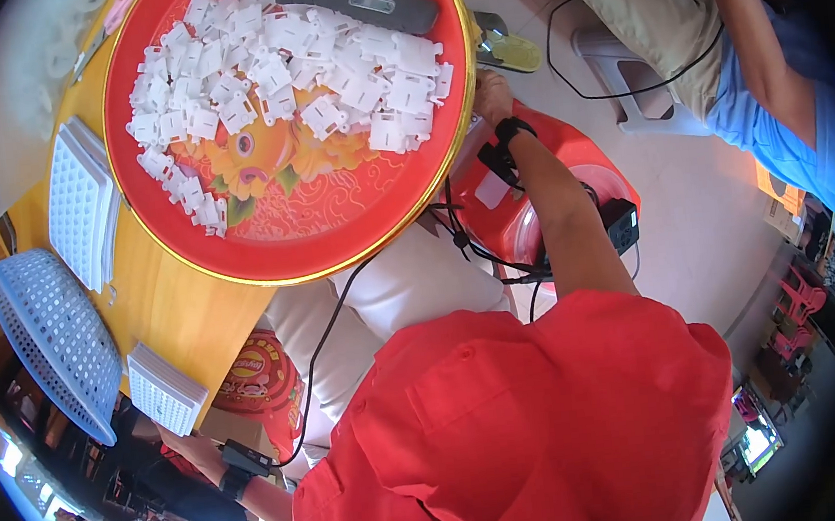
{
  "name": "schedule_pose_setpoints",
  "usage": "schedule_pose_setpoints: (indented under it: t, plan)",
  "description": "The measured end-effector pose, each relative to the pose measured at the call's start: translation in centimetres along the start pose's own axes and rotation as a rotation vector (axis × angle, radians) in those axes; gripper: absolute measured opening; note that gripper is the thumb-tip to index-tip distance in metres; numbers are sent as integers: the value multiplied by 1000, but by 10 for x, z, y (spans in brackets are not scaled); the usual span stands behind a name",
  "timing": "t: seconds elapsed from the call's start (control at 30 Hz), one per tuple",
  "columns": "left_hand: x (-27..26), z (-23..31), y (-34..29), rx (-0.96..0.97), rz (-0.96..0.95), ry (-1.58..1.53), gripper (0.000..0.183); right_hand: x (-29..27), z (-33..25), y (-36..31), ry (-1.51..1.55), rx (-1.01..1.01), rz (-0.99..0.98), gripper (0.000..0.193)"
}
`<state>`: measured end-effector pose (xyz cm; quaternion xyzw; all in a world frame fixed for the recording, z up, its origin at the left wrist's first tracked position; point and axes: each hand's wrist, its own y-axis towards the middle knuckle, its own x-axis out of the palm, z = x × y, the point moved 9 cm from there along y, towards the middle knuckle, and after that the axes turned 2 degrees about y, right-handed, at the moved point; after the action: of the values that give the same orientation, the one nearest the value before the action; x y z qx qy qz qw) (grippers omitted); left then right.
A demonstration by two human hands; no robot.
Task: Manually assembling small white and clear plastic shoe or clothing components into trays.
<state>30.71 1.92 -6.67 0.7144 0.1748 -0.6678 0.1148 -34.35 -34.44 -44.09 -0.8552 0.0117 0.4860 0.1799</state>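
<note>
At the lower left my left hand is closed on the lower end of a small stack of white dimpled plates, its fingers partly hidden. My right hand is closed at the right rim of a large round red tray with a gold edge; the rim hides its fingertips. Many small white plastic pieces lie heaped in the tray, over a printed fish and flowers. Across the top of the heap rests a dark grey electric screwdriver, its bit pointing left.
Left on the yellow table are a larger stack of white dimpled plates and a tilted blue-grey perforated basket. Scissors lie farther back. Black cables hang by a red stool. Another person sits at the upper right.
</note>
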Motion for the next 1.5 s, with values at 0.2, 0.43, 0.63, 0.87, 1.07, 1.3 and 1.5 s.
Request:
schedule_pose_setpoints:
  t: [0.2,0.43,0.63,0.87,1.07,1.3,1.5]
  plan:
    - [-13,32,6,23,90,-2,48,-45,23,22,463,127,237,7]
    - [-9,24,6,-488,249,-844,38,-173,-48,31,922,-28,362,19]
    - [57,-19,-23,-939,237,-1353,42,-290,-140,-40,1083,-235,433,8]
    - [-9,41,3,-653,370,-1234,37,-347,-207,-137,933,-534,464,11]
    - [32,-6,-7,-553,338,-1186,31,-370,-300,-186,888,-754,372,10]
    - [39,-3,9,-615,236,-1148,38,-386,-266,-208,820,-764,433,9]
    - [41,-9,4,-588,278,-1162,36,-396,-302,-242,792,-817,251,16]
